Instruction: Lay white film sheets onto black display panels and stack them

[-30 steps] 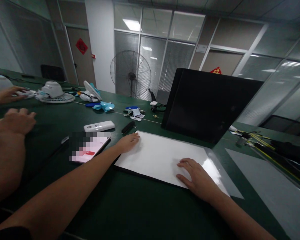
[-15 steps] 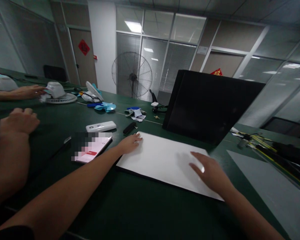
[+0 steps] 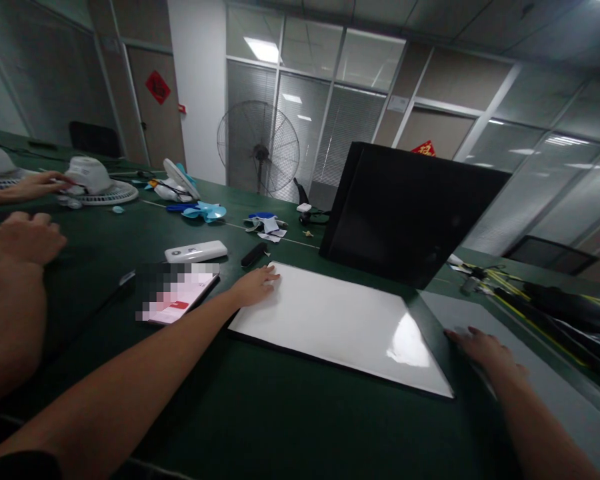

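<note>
A flat white panel (image 3: 325,327) with a dark edge lies on the green table (image 3: 190,413), and a bright reflection shows on its right part. My left hand (image 3: 255,287) rests open on the panel's far left corner, fingers stretched out. To the right of the panel, apart from it, my right hand (image 3: 487,347) is over a grey translucent sheet (image 3: 540,373). Its fingers are extended with nothing between them; whether it touches the sheet I cannot tell. Left of my left hand lies a phone (image 3: 180,300) with a partly blurred screen.
A large black panel (image 3: 410,213) stands tilted behind the white one. A white oblong device (image 3: 196,251), a small black object (image 3: 254,255) and blue fan blades (image 3: 205,212) lie farther left. Another person's hands (image 3: 27,237) are at the left, by a white fan part (image 3: 87,177).
My right hand has moved right, from above the white panel to over the grey sheet. My left hand stays on the panel's corner. The view has shifted slightly.
</note>
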Tool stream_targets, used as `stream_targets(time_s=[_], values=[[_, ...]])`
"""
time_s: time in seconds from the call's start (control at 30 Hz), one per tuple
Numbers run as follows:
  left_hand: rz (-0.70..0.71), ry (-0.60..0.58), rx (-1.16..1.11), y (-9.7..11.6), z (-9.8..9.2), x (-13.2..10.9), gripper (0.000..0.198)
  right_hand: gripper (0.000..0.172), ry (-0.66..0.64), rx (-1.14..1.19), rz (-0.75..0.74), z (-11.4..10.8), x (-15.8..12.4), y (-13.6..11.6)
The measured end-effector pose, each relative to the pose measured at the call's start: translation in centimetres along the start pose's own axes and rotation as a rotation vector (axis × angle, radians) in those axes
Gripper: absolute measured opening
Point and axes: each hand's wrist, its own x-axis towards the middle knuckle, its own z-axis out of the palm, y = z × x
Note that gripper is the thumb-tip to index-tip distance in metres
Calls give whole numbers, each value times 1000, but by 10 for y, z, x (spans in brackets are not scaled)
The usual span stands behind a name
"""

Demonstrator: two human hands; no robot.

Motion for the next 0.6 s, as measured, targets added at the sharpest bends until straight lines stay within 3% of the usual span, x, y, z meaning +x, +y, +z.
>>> stream_targets(time_s=[0.07, 0.37, 0.6], values=[[2, -2, 5, 0, 0, 0, 58, 82, -49, 10, 25, -1, -3, -3], [14, 19, -1, -2, 1, -1, 56, 78, -27, 7, -53, -2, -11, -8], [28, 21, -4, -3, 3, 1, 56, 65, 17, -26, -170, -15, -40, -24]])
